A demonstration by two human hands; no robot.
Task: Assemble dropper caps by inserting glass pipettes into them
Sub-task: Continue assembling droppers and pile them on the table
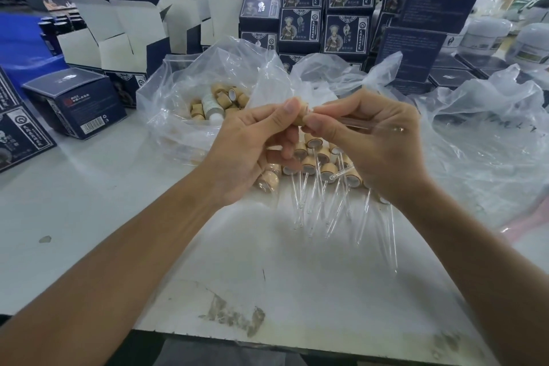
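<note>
Above a white table (89,217), your left hand (246,145) pinches a bamboo-coloured dropper cap (301,119) between thumb and fingertips, while your right hand (374,140) nips the near end of a glass pipette (356,125) right at the cap's mouth. The tube trails off to the right, past your knuckles, blurred and hard to trace. The step in hand looks to be seating the pipette.

Keep the tube in line with the cap's bore and hold it close to the entering end, as you do now, so the glass takes no bending load. Push straight, with a slight twist if it binds; force at an angle could snap it.

Below your hands, finished droppers (315,163) lie heaped on the table, their tubes fanned toward you. Bare caps wait in the clear plastic bag (178,92) behind. Dark printed cartons (300,9) are stacked at the back.
</note>
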